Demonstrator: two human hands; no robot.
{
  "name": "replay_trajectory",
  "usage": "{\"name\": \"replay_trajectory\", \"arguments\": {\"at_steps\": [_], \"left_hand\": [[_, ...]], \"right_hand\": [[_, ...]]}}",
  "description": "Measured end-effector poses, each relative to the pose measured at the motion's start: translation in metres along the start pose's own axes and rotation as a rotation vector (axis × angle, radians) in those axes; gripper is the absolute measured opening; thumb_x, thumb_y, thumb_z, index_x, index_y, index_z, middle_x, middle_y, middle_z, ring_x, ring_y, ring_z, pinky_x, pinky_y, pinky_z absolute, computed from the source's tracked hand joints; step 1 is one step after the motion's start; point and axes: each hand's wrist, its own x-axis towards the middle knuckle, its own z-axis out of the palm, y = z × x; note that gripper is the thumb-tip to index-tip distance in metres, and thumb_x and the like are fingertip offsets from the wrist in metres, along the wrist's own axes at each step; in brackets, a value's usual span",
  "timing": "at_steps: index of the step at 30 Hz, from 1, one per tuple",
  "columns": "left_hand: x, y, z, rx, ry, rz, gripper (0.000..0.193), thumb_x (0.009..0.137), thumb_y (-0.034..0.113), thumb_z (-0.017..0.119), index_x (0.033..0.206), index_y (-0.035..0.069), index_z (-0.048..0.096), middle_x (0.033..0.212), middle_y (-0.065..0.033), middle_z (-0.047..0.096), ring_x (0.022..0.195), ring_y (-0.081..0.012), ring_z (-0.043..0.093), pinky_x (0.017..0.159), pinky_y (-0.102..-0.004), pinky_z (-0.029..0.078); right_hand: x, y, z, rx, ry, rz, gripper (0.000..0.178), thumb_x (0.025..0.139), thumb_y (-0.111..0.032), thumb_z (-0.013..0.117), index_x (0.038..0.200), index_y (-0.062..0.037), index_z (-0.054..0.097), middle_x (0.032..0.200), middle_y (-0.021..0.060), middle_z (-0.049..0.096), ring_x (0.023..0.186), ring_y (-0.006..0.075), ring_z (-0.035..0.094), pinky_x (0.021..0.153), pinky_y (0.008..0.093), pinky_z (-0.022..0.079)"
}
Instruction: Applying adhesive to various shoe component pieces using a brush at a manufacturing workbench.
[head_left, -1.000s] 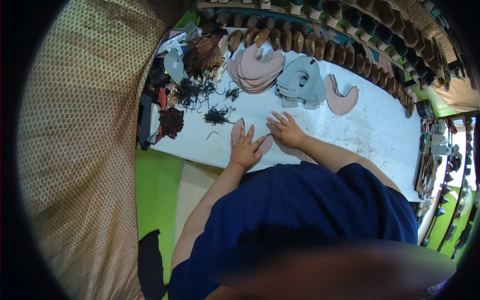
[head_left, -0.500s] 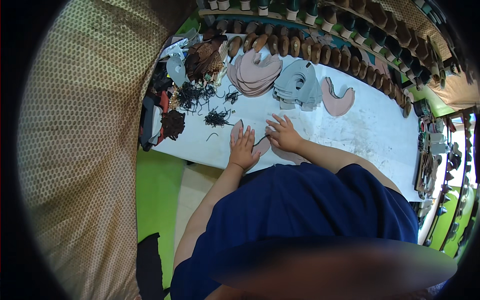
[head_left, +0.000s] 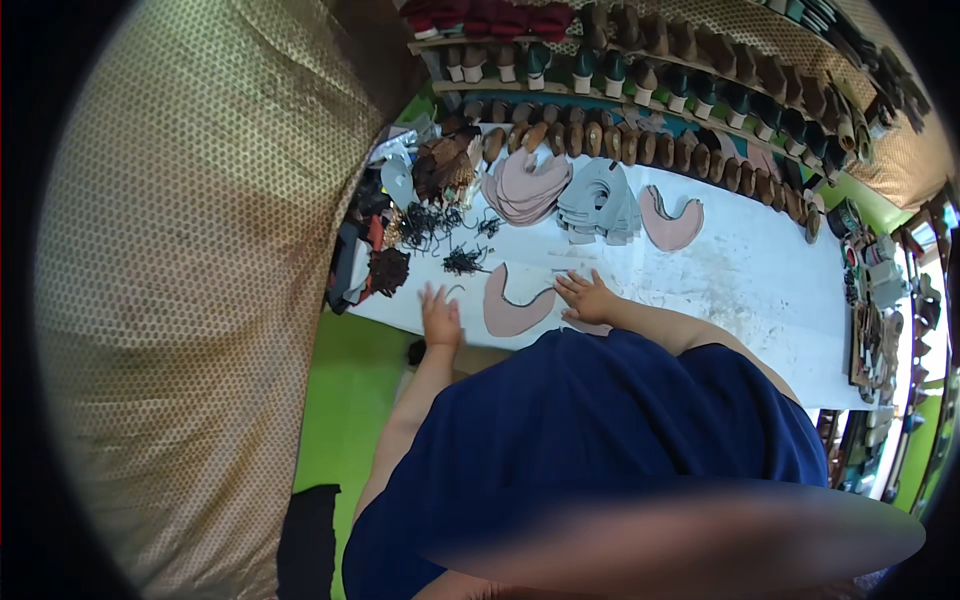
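A pink U-shaped shoe-upper piece [head_left: 516, 318] with a dark inner edge lies flat near the front of the white table. To its left, apart from it, my left hand [head_left: 440, 318] is open with fingers spread, slightly blurred, close to the table edge and a short loose black strip [head_left: 456, 288]. My right hand [head_left: 588, 297] rests open at the piece's right tip, fingers stretched out. A thin dark strip shows by its fingertips. Partly under that hand is another pink piece [head_left: 588, 327], mostly hidden by my blue shirt.
Farther back are a stack of pink pieces [head_left: 524, 190], a stack of grey pieces [head_left: 598, 208] and one separate pink piece [head_left: 672, 222]. Tangled black strips [head_left: 430, 225] and brown scraps [head_left: 388, 270] crowd the left. Shoe lasts [head_left: 665, 150] line the back below shelves. A patterned curtain [head_left: 200, 250] hangs at left.
My left hand has come off the pink piece and moved left, uncovering it. My right hand stays by its right tip. The view has shifted, showing more of the shelves.
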Motion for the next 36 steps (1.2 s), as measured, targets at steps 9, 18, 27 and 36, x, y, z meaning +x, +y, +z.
{"name": "replay_trajectory", "arguments": {"at_steps": [9,18,27,36], "left_hand": [[-0.025,-0.077,-0.059,0.288,-0.374,-0.338,0.081,0.093,0.047,0.056,0.155,0.005,0.025,0.163,-0.0230,0.012,0.149,-0.0429,0.014,0.117,-0.0530,0.022],[0.008,-0.124,-0.053,0.307,-0.751,-0.104,0.086,0.090,0.052,0.057,0.157,0.014,0.019,0.164,-0.0185,0.009,0.150,-0.0414,0.013,0.117,-0.0575,0.020],[0.042,-0.160,-0.067,0.328,-0.873,0.048,0.079,0.097,0.052,0.046,0.159,0.021,0.009,0.166,-0.0111,-0.003,0.152,-0.0391,-0.001,0.116,-0.0645,0.009],[0.058,-0.177,-0.071,0.313,-1.066,0.207,0.084,0.096,0.052,0.050,0.159,0.024,0.002,0.164,-0.0134,-0.016,0.148,-0.0466,-0.014,0.113,-0.0687,0.002]], "right_hand": [[-0.016,0.003,-0.026,0.133,-0.161,0.228,0.071,0.096,-0.053,0.047,0.155,-0.0194,0.027,0.165,0.0020,0.016,0.151,0.0263,0.017,0.112,0.0725,0.014],[0.012,-0.046,-0.013,0.069,0.013,0.215,0.076,0.095,-0.049,0.052,0.153,-0.0061,0.028,0.161,0.0121,0.027,0.150,0.0299,0.021,0.117,0.0572,0.023],[0.053,-0.105,-0.018,0.018,-0.144,0.374,0.082,0.093,-0.052,0.052,0.151,0.0010,0.028,0.161,0.0184,0.024,0.149,0.0341,0.022,0.119,0.0545,0.020],[0.049,-0.160,0.013,0.128,-0.037,0.498,0.092,0.094,-0.066,0.041,0.153,0.0027,0.023,0.162,0.0205,0.019,0.150,0.0338,0.018,0.121,0.0520,0.015]]}}
